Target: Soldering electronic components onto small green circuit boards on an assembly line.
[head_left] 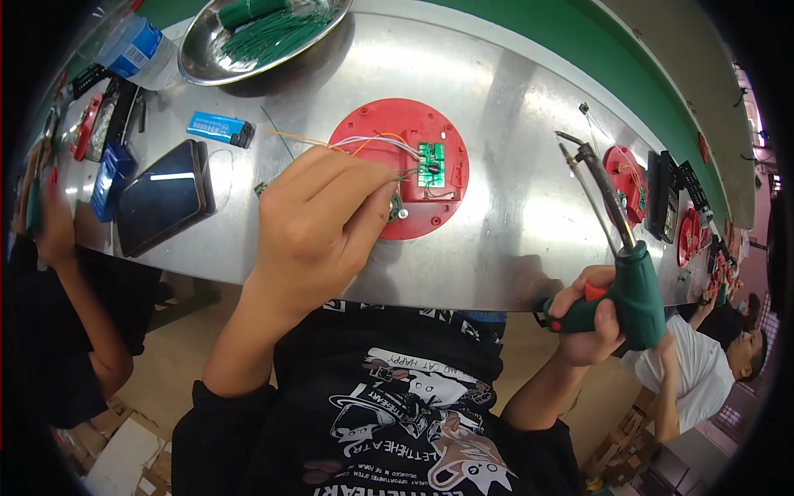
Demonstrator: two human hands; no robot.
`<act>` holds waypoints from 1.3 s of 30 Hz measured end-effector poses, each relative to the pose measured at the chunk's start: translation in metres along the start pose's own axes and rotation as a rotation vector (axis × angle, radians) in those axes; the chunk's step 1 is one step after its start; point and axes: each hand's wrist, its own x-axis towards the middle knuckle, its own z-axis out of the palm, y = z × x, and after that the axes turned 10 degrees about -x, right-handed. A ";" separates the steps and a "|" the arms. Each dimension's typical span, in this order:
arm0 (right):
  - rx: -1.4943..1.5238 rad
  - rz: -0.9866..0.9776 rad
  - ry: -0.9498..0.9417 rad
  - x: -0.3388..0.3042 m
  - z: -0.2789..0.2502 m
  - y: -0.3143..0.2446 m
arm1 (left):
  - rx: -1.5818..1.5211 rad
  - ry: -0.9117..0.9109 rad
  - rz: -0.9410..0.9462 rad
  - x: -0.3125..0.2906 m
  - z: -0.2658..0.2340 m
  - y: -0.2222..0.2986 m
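The left hand [327,219] reaches over the table [504,198], its thumb and forefinger pressed together, pinching thin green wires [405,175]. Directly beneath and just beyond its fingertips lies the round red housing [364,149], whose near left part the hand hides. A small green circuit board [431,165] sits in the housing just right of those fingertips, and pale and orange wires [376,138] arch from the board area toward the back of the hand.

The right hand [591,318], well apart from the left one, is wrapped around the handle of a green soldering gun [635,285]. The gun's metal tip points up and leftward, beyond that hand and clear of the housing.

To the left of the left hand rest a dark phone [161,198] and, farther out, a blue box [112,183]. Beyond that hand, toward the left, are a small blue block with a dark end [217,127], a steel bowl [197,62] of green wire pieces [277,37] and a clear bottle [141,50]. Another red housing [620,178] lies beyond the right hand.
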 end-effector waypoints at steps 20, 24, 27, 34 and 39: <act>0.177 0.051 0.074 0.015 -0.018 0.020 | 0.027 -0.017 -0.055 0.004 0.000 0.008; 0.186 0.062 0.114 0.014 -0.016 0.020 | 0.040 -0.049 -0.032 0.004 0.000 0.006; 0.185 0.065 0.125 0.014 -0.015 0.020 | 0.036 -0.048 -0.041 0.003 -0.001 0.006; 0.202 0.065 0.155 0.013 -0.012 0.019 | 0.022 -0.038 -0.045 0.002 0.000 0.007; 0.199 0.075 0.177 0.014 -0.010 0.017 | 0.017 0.000 -0.036 0.001 0.000 0.011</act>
